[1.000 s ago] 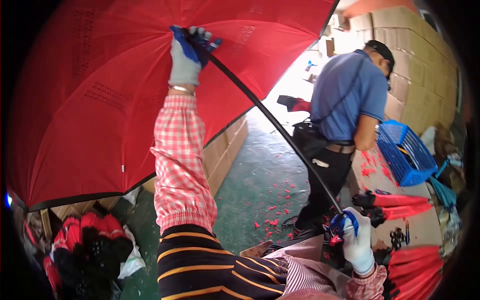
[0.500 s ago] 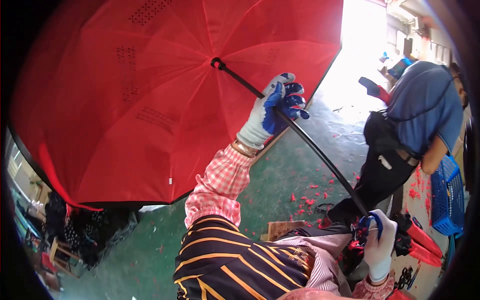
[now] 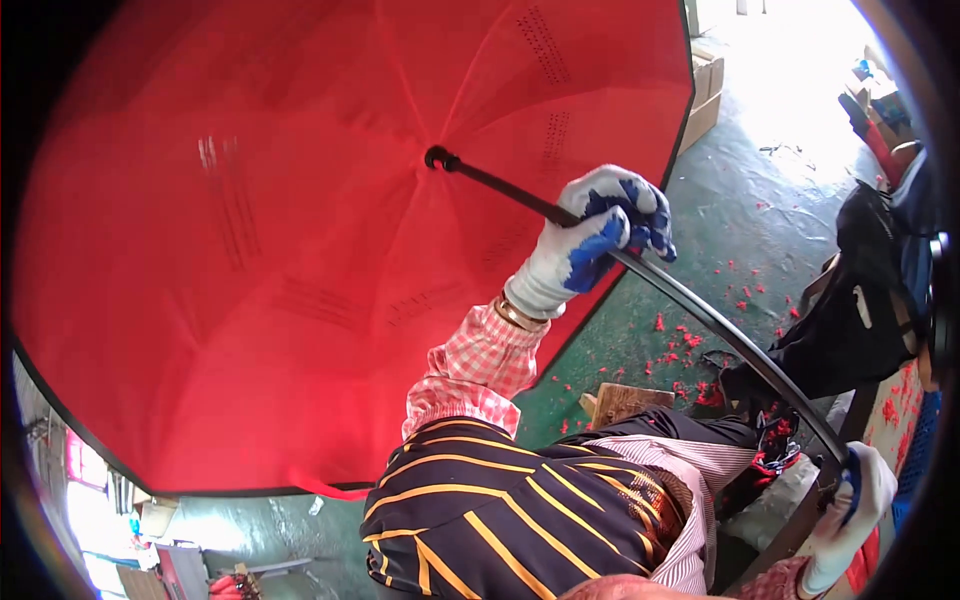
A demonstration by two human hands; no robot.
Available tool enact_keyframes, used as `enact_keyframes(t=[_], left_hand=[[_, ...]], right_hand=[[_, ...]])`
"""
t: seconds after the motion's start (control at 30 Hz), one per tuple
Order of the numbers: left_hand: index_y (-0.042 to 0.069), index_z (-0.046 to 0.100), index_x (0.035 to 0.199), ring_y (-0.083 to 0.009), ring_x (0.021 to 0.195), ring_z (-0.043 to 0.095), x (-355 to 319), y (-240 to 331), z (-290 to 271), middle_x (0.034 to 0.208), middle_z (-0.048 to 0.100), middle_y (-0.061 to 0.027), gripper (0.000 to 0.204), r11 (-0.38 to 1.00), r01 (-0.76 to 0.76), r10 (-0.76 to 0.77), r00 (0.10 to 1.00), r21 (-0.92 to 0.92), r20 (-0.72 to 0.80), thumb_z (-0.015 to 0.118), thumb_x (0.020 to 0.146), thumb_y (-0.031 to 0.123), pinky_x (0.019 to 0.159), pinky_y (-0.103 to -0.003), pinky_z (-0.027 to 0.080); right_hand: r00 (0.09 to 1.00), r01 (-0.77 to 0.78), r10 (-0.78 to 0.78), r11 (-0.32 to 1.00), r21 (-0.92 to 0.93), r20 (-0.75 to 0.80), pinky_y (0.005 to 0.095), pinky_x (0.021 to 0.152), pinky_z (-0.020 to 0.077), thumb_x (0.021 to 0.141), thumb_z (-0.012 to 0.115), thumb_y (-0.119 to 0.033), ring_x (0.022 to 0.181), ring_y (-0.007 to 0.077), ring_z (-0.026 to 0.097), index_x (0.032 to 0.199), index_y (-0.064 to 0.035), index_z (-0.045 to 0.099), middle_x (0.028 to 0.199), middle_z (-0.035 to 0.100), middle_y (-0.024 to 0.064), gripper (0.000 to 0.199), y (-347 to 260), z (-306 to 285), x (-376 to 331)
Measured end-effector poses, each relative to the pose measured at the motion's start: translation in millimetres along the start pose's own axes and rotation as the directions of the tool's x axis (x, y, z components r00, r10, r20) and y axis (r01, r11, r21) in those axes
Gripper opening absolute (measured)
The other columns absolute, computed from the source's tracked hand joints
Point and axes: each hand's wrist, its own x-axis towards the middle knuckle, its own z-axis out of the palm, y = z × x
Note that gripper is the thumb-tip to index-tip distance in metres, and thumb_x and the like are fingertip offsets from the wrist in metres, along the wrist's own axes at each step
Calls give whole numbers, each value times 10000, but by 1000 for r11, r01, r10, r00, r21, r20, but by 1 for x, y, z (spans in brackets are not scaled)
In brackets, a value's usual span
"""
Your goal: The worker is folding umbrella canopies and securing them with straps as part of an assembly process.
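A large opened red umbrella with a dark edge fills the left and upper part of the view, its inner side facing me. Its black shaft slants from the hub down to the lower right. My left hand, in a white glove with blue patches, is wrapped round the shaft partway below the hub. At the shaft's lower end my right hand, gloved alike, is closed on it. Its fingers are partly hidden, and any handle there is covered.
At the right edge a person in black trousers is bent over. Red scraps litter the green floor, near a wooden block. Cardboard boxes stand behind the canopy, and a blue basket is at the far right.
The printed dot patterns on the canopy have shifted round, so the umbrella has turned. Both hands and the shaft sit farther right in view, and the left fingers have closed more round the shaft.
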Motion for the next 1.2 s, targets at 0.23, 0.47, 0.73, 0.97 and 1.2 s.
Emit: enact_keyframes(t=[0.23, 0.47, 0.73, 0.97, 1.2], left_hand=[[-48, 623, 1158, -244, 979, 704, -18, 7, 25, 1105, 676, -162, 378, 995, 75, -74, 997, 62, -29, 763, 1008, 270, 879, -392, 598], [-64, 649, 1169, -224, 1001, 684, -2, 15, 41, 1104, 678, -156, 367, 994, 108, -109, 993, 29, 35, 791, 949, 193, 894, -368, 572], [-66, 660, 1156, -209, 989, 688, 9, 3, 58, 1083, 700, -161, 347, 996, 87, -89, 993, 23, 74, 810, 889, 96, 888, -352, 571], [-45, 664, 1143, -201, 947, 695, 9, -20, 66, 1070, 711, -143, 312, 995, 94, -99, 988, 46, 123, 812, 892, 67, 851, -353, 581], [4, 627, 1245, -210, 863, 693, 59, 2, 114, 1039, 700, -127, 369, 990, 103, -101, 994, -92, 32, 765, 1002, 245, 789, -418, 607]], right_hand=[[929, 294, -314, 947, -127, -194, 437, 687, 505, 1133, 500, -315, 739, 366, 645, 1074, 69, 732, 867, 684, 196, 453, -38, -2, 97], [937, 270, -260, 963, 13, -233, 423, 559, 533, 1141, 483, -346, 621, 357, 670, 987, 81, 770, 769, 697, 193, 536, -48, 20, 125], [981, 139, -107, 970, 200, -163, 401, 602, 549, 1148, 492, -368, 671, 327, 691, 1024, 78, 754, 826, 716, 183, 532, -36, 35, 103], [989, 13, 32, 951, 309, -142, 382, 639, 562, 1153, 499, -388, 715, 301, 709, 1056, 75, 740, 877, 731, 175, 532, -7, 38, 49], [890, -449, 445, 815, 367, 101, 318, 859, 494, 1144, 544, -200, 951, 172, 584, 1347, -4, 565, 1110, 625, 102, 283, 9, -19, -108]])
